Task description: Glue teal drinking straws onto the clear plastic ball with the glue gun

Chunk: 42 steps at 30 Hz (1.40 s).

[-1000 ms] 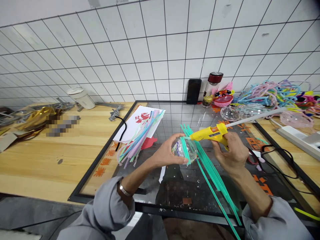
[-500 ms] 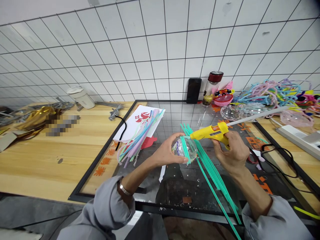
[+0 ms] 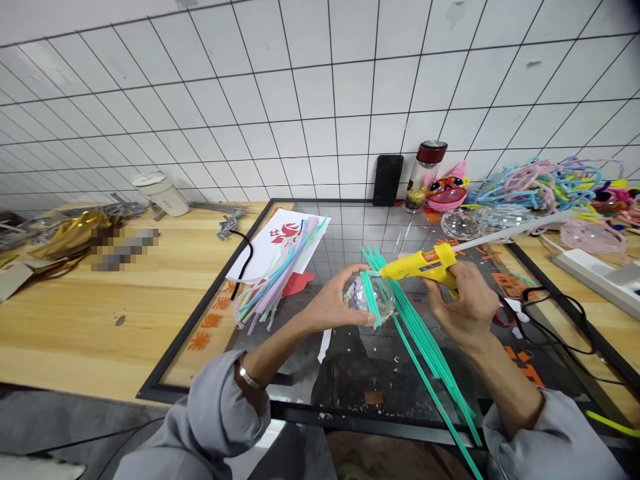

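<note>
My left hand (image 3: 336,301) is closed around a clear plastic ball (image 3: 385,297), thumb and fingers on opposite sides. Green strips (image 3: 371,299) cross the ball's surface from top to bottom. In my right hand (image 3: 466,303) is a yellow hot glue gun (image 3: 423,265), with a long white glue stick (image 3: 515,229) out of its back. Its nozzle points left and meets the upper part of the ball beside the green strip; whether it touches, I cannot tell. Long green pipe cleaners (image 3: 430,340) lie on the dark glass between my hands, partly behind the ball.
Pastel pipe cleaners (image 3: 285,277) lie over white paper (image 3: 265,243) on the left. A phone (image 3: 388,181) and a tea bottle (image 3: 424,177) stand against the tiled wall. Coloured pipe cleaners (image 3: 545,187) pile up at back right, near a power strip (image 3: 600,280) and black cable (image 3: 575,333).
</note>
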Motion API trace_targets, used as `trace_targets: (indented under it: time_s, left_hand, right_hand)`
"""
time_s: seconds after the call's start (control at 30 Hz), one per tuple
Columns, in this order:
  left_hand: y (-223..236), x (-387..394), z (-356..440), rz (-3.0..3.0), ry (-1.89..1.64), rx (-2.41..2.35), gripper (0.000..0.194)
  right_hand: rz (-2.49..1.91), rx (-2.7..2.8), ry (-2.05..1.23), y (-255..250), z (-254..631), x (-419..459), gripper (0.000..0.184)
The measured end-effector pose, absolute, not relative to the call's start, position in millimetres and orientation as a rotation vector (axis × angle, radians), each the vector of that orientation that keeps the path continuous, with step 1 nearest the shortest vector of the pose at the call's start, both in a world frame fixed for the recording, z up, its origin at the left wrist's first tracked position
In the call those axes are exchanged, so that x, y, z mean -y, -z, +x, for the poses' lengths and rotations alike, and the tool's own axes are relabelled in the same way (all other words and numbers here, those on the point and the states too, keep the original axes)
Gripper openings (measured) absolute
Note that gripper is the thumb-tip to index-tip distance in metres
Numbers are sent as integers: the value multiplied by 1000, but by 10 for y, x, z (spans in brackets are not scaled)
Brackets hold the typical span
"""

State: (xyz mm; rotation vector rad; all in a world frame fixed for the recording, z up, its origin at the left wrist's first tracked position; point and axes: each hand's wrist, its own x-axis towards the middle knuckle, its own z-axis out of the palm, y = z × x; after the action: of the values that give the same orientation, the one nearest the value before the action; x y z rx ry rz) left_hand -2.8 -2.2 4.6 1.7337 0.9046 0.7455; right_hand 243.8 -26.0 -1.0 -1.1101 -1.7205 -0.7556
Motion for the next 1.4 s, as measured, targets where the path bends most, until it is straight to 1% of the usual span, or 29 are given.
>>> trace_targets:
  time_s: [0.4,0.87,1.17,1.4]
  left_hand:
    - [-50,28,-30,1719,-732,-914,86]
    - [-70,27,-29,1744,-742,-920,86]
    - [-64,28,-19,1730,-750,-913,84]
    - [-63,29,-23,1734,-737,-926,86]
  right_hand:
    - [-1125,1736,775,12,2446,264,26]
    - [-1139,1674,678,20,2433,246,23]
    - [-1153,1697,681,41,2439,243,20]
    - [-1119,1718,687,21,2429,254,21]
